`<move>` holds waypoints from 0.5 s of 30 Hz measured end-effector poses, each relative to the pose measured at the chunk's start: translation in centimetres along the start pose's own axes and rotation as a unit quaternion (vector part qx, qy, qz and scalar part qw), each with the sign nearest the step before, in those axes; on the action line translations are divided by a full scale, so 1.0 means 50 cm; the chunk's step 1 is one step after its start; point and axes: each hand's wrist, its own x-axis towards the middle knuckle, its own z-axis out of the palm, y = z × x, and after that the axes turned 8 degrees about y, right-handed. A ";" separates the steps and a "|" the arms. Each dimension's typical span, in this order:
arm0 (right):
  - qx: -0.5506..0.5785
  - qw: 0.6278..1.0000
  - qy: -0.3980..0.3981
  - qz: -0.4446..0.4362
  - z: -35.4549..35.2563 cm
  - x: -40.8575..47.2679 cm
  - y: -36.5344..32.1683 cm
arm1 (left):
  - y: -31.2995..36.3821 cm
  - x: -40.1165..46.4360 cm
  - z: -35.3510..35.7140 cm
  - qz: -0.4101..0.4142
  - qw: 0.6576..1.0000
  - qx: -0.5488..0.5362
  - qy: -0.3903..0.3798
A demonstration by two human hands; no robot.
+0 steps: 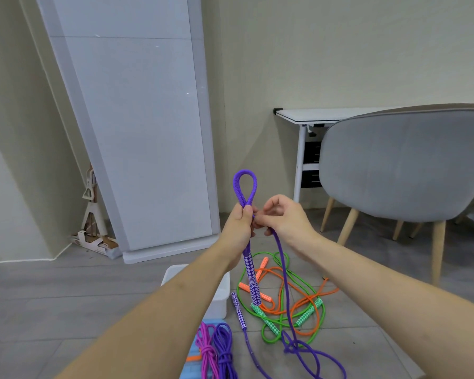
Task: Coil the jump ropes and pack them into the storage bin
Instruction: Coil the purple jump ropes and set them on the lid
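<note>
My left hand [240, 224] grips a purple jump rope [283, 272] folded into a loop [245, 187] that sticks up above my fist. One patterned purple handle [252, 280] hangs below that hand. My right hand [281, 217] pinches the same rope right beside my left hand; the rope trails down to the floor and ends at its other handle [238, 310]. A white storage bin [219, 294] sits on the floor, partly hidden behind my left forearm. A green rope [274, 321] and an orange rope [304, 299] lie tangled on the floor to its right.
Two coiled ropes, magenta [207, 351] and purple [225, 351], lie on a blue mat [192, 362] near the bottom edge. A grey chair [402, 165] and white desk [307, 116] stand at the right. A white panel [137, 132] leans on the wall.
</note>
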 end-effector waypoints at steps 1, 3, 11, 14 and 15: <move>-0.001 1.000 -0.004 -0.002 0.000 0.001 -0.001 | 0.002 0.003 0.002 -0.008 1.000 -0.010 0.011; -0.015 1.000 -0.022 -0.001 -0.001 0.002 -0.001 | 0.007 0.014 0.000 -0.024 0.998 -0.038 0.041; -0.141 0.975 -0.164 0.041 -0.099 -0.006 0.031 | 0.033 0.037 -0.083 -0.104 0.947 -0.294 0.073; -0.170 0.967 -0.177 0.069 -0.129 -0.011 0.035 | 0.038 0.041 -0.114 -0.113 0.947 -0.291 0.074; -0.178 0.966 -0.174 0.072 -0.137 -0.011 0.036 | 0.037 0.041 -0.121 -0.116 0.950 -0.282 0.068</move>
